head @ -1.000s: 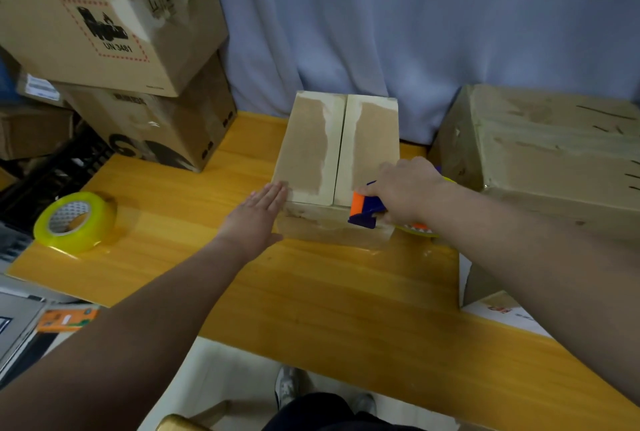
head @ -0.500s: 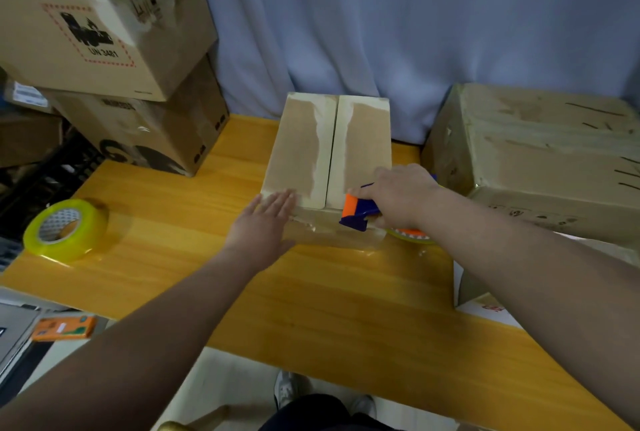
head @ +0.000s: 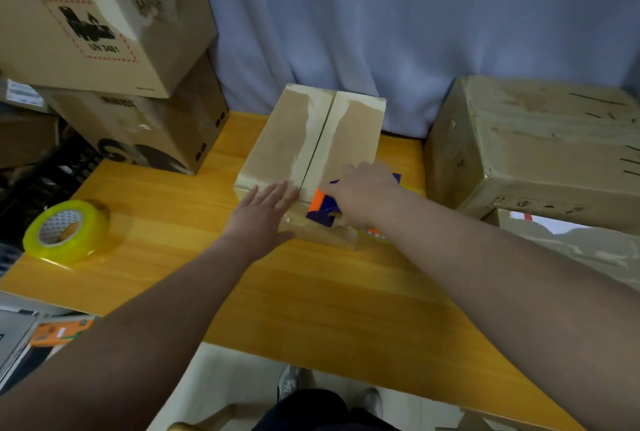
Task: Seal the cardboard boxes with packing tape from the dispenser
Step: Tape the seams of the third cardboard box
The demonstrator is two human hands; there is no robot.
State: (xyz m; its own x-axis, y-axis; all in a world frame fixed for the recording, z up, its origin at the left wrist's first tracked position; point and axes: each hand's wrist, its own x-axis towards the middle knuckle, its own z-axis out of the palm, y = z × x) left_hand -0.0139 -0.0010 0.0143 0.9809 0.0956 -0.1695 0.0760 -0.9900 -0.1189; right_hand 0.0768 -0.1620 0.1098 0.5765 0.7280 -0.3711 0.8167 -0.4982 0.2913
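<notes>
The left hand (head: 265, 214), fingers flat, is pressing the small brown cardboard box (head: 311, 140) steady — the right hand (head: 363, 197) is gripping the orange-and-blue tape dispenser (head: 322, 211) at its seam.

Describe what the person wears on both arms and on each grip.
Nothing worn shows. The left grip and right grip are gloveless. The left forearm and right forearm are uncovered up to the frame edge: no sleeves, watch or wristband in view.

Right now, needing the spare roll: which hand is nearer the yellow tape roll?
Left. The left hand rests on the small box, right of the tape roll; the right hand holds the dispenser farther right.
</notes>
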